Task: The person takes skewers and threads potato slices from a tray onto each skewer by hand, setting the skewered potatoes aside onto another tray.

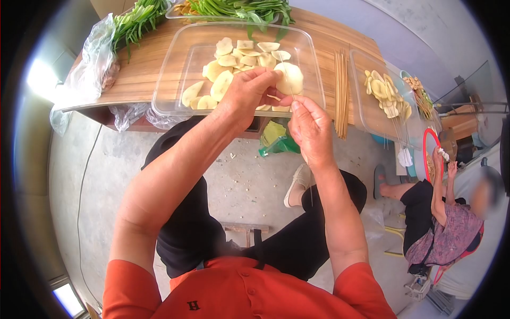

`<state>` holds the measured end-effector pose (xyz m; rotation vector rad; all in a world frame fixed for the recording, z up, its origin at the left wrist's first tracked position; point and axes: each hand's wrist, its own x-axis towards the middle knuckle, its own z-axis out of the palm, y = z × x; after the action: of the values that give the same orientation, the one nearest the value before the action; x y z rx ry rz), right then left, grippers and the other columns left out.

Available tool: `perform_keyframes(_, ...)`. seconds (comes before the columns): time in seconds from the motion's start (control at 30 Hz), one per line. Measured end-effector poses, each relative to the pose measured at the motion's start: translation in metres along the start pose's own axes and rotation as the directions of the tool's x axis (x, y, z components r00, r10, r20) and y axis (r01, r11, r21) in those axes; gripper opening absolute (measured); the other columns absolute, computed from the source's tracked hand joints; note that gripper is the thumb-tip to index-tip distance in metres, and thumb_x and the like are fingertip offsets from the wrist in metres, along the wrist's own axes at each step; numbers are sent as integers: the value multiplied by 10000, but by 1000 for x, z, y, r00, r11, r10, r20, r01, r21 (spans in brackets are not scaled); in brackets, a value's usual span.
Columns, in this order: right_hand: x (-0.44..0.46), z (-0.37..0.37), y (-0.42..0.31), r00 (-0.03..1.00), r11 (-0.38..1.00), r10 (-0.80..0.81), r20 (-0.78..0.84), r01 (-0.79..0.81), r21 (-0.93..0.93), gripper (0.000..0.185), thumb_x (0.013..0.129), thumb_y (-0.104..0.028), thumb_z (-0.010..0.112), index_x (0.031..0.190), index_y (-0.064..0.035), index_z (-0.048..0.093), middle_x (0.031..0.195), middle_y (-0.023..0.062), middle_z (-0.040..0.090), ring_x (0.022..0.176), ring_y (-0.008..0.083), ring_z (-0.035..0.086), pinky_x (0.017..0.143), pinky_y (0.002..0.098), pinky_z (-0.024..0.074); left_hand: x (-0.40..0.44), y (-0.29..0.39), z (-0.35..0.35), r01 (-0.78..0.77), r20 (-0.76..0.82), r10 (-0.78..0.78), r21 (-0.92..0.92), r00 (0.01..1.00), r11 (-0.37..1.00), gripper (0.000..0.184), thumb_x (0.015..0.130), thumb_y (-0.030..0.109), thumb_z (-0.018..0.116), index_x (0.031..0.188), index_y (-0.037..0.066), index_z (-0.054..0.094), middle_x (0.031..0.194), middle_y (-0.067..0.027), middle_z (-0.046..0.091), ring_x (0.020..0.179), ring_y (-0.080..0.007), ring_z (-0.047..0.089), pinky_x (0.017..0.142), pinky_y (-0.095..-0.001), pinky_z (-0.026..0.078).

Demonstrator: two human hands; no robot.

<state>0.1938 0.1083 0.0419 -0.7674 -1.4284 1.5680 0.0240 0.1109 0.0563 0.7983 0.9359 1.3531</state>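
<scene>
Between two hands (251,95), one potato slice (289,79).

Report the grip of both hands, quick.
Left hand: closed, pinching a pale slice at its edge.
Right hand: closed, grip on a thin skewer.

This looks like a small, informal food-preparation workspace, shown by the wooden table (133,64) with tubs of sliced vegetables (222,85), bundled skewers (341,95) and leafy greens (137,22) above a bare concrete floor (122,159).
</scene>
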Motion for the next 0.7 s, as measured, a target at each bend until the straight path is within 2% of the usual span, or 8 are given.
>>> perform_keyframes(0.23, 1, 4, 1, 1000, 1000, -3, -17, 4, 16, 239, 1021, -200, 465, 978, -29, 626, 551, -62, 384, 460, 21, 329, 419, 195, 265, 5, -1, -6, -6, 2, 6, 49, 1000, 999, 227, 949, 231, 590, 1016, 20, 643, 902, -63, 674, 777, -143, 661, 686, -276, 524)
perform_keyframes(0.3, 3, 2, 1, 1000, 1000, -10, -23, 10, 4, 240, 1022, -204, 462, 983, -29, 622, 548, -59, 383, 456, 21, 322, 416, 193, 261, 1, 12, -7, 31, 11, -34, 204, 999, 978, 264, 962, 267, 574, 1001, 16, 645, 902, -63, 669, 778, -132, 645, 691, -273, 520)
perform_keyframes(0.37, 2, 0, 1, 999, 1000, -13, -29, 14, 2, 241, 1022, -208, 459, 988, -29, 618, 545, -56, 381, 453, 21, 315, 413, 191, 257, 1, 33, -13, -43, 36, 34, 275, 999, 960, 320, 972, 314, 560, 1019, 11, 651, 898, -60, 662, 776, -127, 634, 691, -267, 518)
perform_keyframes(0.5, 1, -9, -1, 997, 996, -11, -72, 17, 86, 253, 1021, -212, 456, 1007, -13, 611, 535, -55, 372, 445, 20, 298, 393, 187, 235, 12, 59, -59, -199, -149, 307, 490, 940, 849, 309, 949, 321, 602, 1039, 35, 677, 891, -34, 670, 742, -111, 626, 649, -242, 489)
perform_keyframes(0.53, 1, -10, -2, 996, 996, -12, -86, 19, 82, 252, 1020, -210, 459, 1010, -10, 612, 535, -55, 372, 444, 20, 297, 392, 188, 233, 13, 64, -71, -196, -153, 307, 495, 939, 846, 309, 949, 321, 602, 1039, 35, 677, 891, -34, 670, 742, -111, 626, 649, -242, 489)
perform_keyframes(0.6, -1, -12, -2, 994, 998, -1, -106, 8, 68, 246, 1018, -204, 465, 1018, -8, 615, 536, -54, 373, 441, 21, 298, 391, 186, 228, 14, 68, -87, -124, -156, 382, 781, 911, 612, 251, 901, 276, 649, 1000, 50, 692, 838, -43, 677, 727, -103, 619, 634, -249, 479)
perform_keyframes(0.63, -2, -12, -1, 995, 997, 1, -103, 6, 72, 246, 1018, -204, 465, 1018, -8, 615, 536, -54, 373, 441, 21, 298, 391, 186, 228, 14, 66, -93, -120, -158, 382, 783, 911, 610, 251, 901, 276, 649, 1000, 50, 692, 838, -43, 677, 727, -103, 619, 634, -249, 479)
perform_keyframes(0.7, -4, -12, 0, 995, 998, 14, -97, -9, 54, 242, 1018, -200, 465, 1016, -11, 616, 536, -52, 374, 443, 20, 304, 391, 185, 231, 12, 63, -98, -25, -83, 403, 966, 911, 256, 209, 844, 233, 681, 966, 65, 699, 786, -65, 671, 729, -109, 614, 636, -267, 476)
